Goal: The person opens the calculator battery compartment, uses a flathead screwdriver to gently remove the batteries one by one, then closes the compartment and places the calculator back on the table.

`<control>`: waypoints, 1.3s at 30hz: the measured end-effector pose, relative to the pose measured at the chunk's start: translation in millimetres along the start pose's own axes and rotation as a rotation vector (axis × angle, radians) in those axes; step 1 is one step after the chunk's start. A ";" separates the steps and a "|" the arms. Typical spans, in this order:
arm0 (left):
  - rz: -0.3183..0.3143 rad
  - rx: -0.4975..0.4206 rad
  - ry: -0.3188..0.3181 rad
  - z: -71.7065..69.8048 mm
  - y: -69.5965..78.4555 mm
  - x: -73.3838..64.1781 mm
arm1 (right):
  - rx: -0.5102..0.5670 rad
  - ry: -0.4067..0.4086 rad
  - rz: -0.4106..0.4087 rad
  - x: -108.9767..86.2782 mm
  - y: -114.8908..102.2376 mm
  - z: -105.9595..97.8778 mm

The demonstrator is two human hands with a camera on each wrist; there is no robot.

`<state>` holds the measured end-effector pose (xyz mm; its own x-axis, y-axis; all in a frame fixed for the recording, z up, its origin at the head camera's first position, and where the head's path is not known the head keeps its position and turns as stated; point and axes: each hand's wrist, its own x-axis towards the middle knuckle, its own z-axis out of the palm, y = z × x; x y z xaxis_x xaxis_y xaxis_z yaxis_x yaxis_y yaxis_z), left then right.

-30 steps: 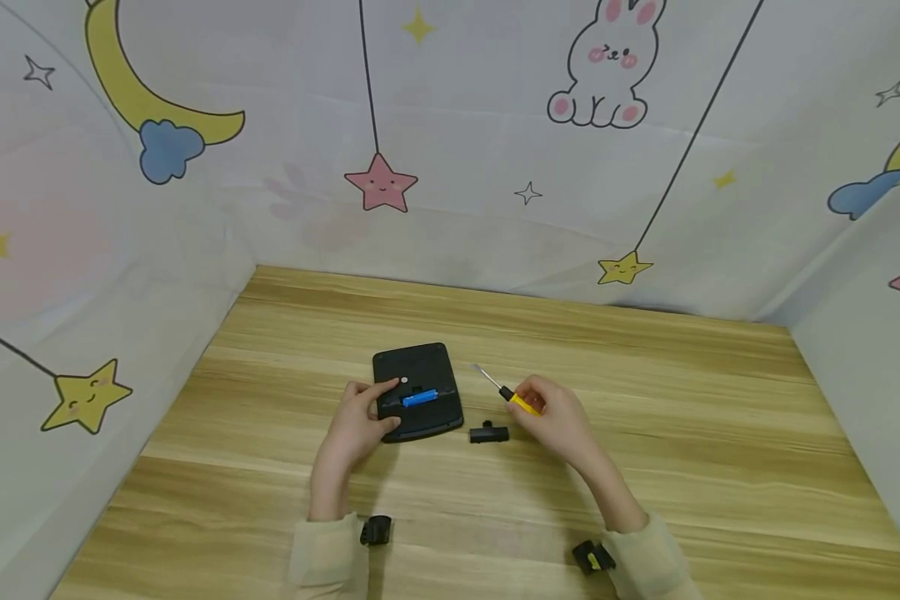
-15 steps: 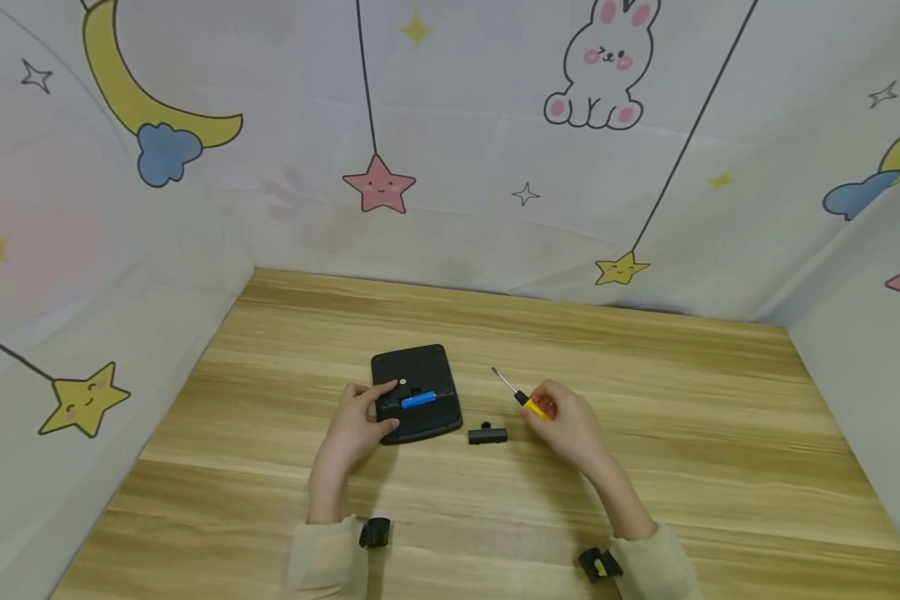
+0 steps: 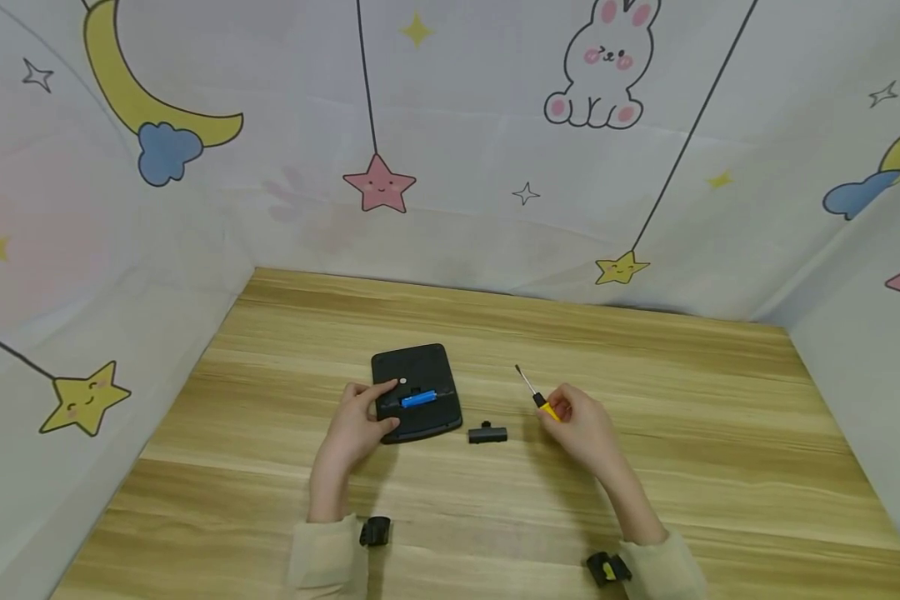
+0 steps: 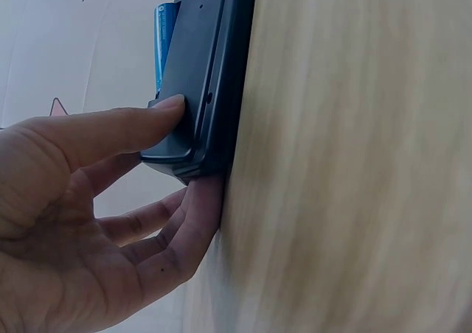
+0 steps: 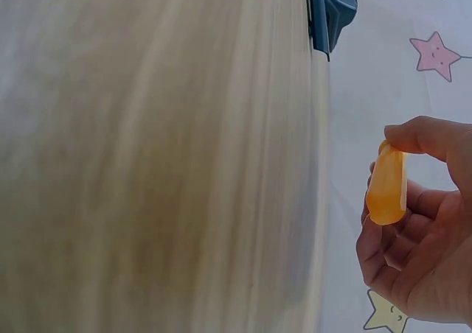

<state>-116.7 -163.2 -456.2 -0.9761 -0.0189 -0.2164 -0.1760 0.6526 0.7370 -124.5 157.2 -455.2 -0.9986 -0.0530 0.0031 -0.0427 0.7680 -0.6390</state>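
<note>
A black calculator (image 3: pixel 420 362) lies face down, with a blue battery (image 3: pixel 418 399) in its uncovered slot. My left hand (image 3: pixel 356 422) grips its left side. In the left wrist view the thumb (image 4: pixel 158 125) presses on its back, while other fingers are at its lower edge. The black battery cover (image 3: pixel 487 434) lies on the table just right of the calculator. My right hand (image 3: pixel 581 425) pinches a screwdriver (image 3: pixel 547 407) by its yellow handle, right of the cover, shaft pointing up and left. The right wrist view shows the handle (image 5: pixel 387 189) between thumb and fingers, off the tabletop.
The wood-grain table (image 3: pixel 285 333) carries these items near its middle. A printed cloth backdrop (image 3: pixel 465 142) with stars and a rabbit stands along the back and both sides. Black camera mounts (image 3: pixel 376 531) sit at both wrists.
My right hand has moved to the right with the screwdriver, away from the calculator and the cover. The left hand keeps its place on the calculator.
</note>
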 end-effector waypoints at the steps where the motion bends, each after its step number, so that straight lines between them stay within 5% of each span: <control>1: -0.001 -0.001 -0.001 0.0 0.1 0.0 | -0.003 -0.001 0.005 -0.3 0.9 -0.8; 39: 0.003 -0.012 -0.005 -0.4 -0.2 0.0 | -0.061 -0.110 0.165 -18.6 30.2 -27.0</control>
<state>-116.8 -163.6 -456.1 -0.9760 -0.0128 -0.2175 -0.1745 0.6434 0.7454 -108.1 198.6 -453.8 -0.9829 0.0097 -0.1838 0.1157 0.8094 -0.5758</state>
